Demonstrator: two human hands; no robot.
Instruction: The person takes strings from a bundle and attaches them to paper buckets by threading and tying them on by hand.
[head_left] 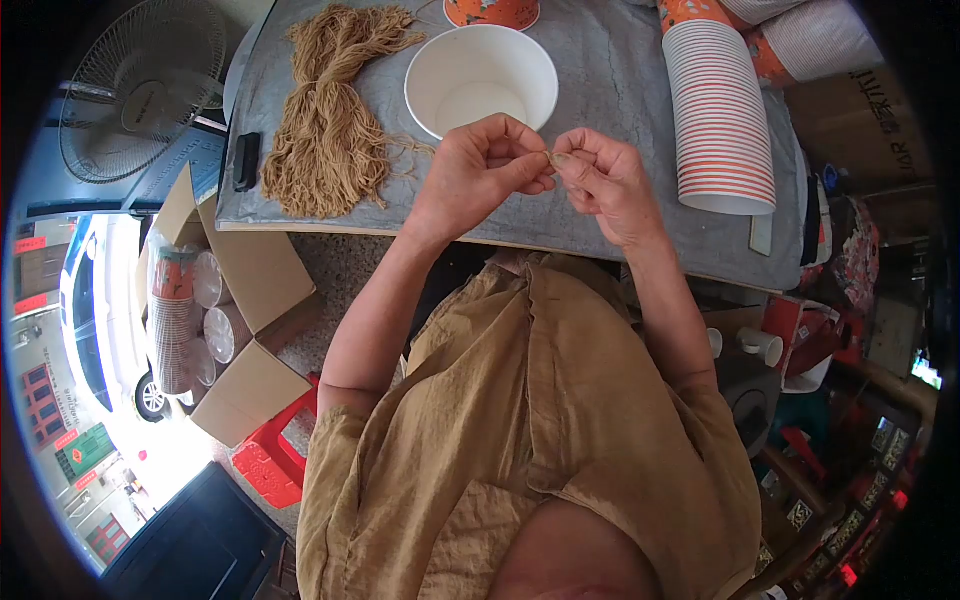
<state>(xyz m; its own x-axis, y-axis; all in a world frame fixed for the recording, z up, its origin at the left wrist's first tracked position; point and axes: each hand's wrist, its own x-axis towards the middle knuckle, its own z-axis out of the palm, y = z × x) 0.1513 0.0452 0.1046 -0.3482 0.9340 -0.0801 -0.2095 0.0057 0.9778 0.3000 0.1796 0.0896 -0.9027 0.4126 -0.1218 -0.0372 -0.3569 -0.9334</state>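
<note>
Over the near edge of the table, my left hand [487, 170] and my right hand [603, 180] meet, with thumbs and forefingers pinched closed. A short bit of thin tan string [550, 158] shows between the fingertips; most of it is hidden by the fingers. Right behind my hands stands a large white paper bucket [482, 75], upright, its open mouth facing me. To the left lies a thick hank of tan string [335, 120], with loose strands trailing toward my left hand. An orange patterned paper bucket [492, 12] is partly visible behind the white one.
A long stack of nested paper buckets [718, 120] lies at the right of the grey-covered table [610, 90], with more stacks behind. A small black object [246, 162] rests at the left edge. An open carton [255, 265] of buckets, a red stool [272, 460] and a fan [145, 95] stand left.
</note>
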